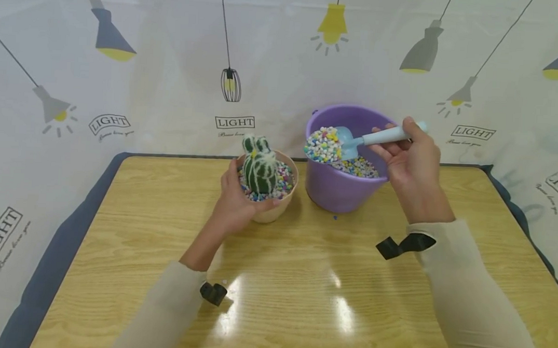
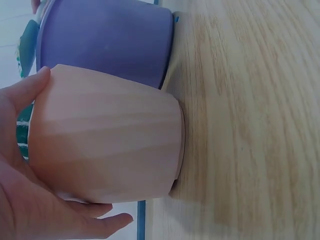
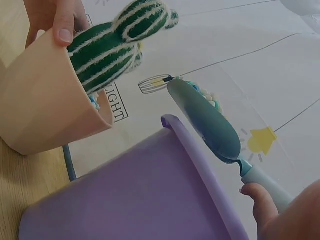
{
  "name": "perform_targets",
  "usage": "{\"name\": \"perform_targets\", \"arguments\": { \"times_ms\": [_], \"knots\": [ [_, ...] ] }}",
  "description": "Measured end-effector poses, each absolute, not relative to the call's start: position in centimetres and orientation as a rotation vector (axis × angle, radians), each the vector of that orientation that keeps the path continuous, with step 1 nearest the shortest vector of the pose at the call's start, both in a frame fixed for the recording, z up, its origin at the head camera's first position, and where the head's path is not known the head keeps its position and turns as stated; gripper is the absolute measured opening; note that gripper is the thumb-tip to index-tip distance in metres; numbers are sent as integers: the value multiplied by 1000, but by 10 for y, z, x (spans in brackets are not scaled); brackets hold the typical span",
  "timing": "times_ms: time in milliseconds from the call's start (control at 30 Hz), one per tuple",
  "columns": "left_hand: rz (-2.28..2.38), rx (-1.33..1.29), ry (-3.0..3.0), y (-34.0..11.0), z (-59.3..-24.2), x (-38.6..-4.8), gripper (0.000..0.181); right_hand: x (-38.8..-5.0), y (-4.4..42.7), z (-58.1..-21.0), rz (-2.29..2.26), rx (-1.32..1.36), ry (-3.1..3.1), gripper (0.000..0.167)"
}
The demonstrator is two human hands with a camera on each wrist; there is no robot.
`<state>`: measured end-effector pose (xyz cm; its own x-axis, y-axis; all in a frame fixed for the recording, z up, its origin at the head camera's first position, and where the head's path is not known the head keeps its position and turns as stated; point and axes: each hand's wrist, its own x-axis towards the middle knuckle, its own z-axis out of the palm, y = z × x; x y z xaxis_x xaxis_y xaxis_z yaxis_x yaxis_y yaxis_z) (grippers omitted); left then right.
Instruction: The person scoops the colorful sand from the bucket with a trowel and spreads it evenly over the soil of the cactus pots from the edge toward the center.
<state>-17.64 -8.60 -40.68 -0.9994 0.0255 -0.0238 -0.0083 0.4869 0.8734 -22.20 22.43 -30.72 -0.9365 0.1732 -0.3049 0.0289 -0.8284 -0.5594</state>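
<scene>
My left hand (image 1: 233,207) grips the rim and side of a peach flower pot (image 2: 110,135), which stands on the table. A green cactus (image 1: 260,174) with white fuzzy stripes rises from multicoloured pebbles in the pot. With my right hand (image 1: 416,167) I hold the pale handle of a light blue trowel (image 3: 207,122) above a purple bucket (image 1: 341,192). A heap of white, yellow and blue pebbles (image 1: 324,145) lies on the trowel's blade, over the bucket's left rim. More pebbles (image 1: 361,168) lie inside the bucket, partly hidden by the trowel.
The bucket stands just right of the pot on a wooden table (image 1: 283,293). A stray blue pebble (image 1: 335,217) lies in front of the bucket. Behind the table hangs a pale lamp-print cloth (image 1: 171,76), close to the bucket and pot.
</scene>
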Motion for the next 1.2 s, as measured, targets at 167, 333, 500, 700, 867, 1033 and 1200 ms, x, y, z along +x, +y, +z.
{"name": "perform_targets", "arguments": {
  "times_ms": [167, 333, 500, 700, 867, 1033, 1200],
  "knots": [
    [1611, 68, 2649, -90, -407, -179, 120, -220, 215, -306, 2894, -503, -934, 31],
    [1600, 99, 2639, -92, -407, -180, 118, -218, 206, -306, 2870, -480, -1010, 27],
    [1599, 90, 2632, -93, -408, -180, 116, -218, 198, -305, 2812, -464, -1137, 27],
    [1620, 109, 2626, -93, -407, -181, 114, -219, 191, -306, 2789, -441, -1137, 27],
    [1632, 114, 2618, -94, -407, -181, 114, -220, 184, -304, 2756, -386, -1167, 24],
    [1638, 118, 2614, -94, -407, -181, 112, -221, 181, -302, 2738, -384, -1181, 23],
    [1634, 115, 2602, -94, -407, -181, 115, -221, 180, -302, 2734, -394, -1190, 22]
  ]
}}
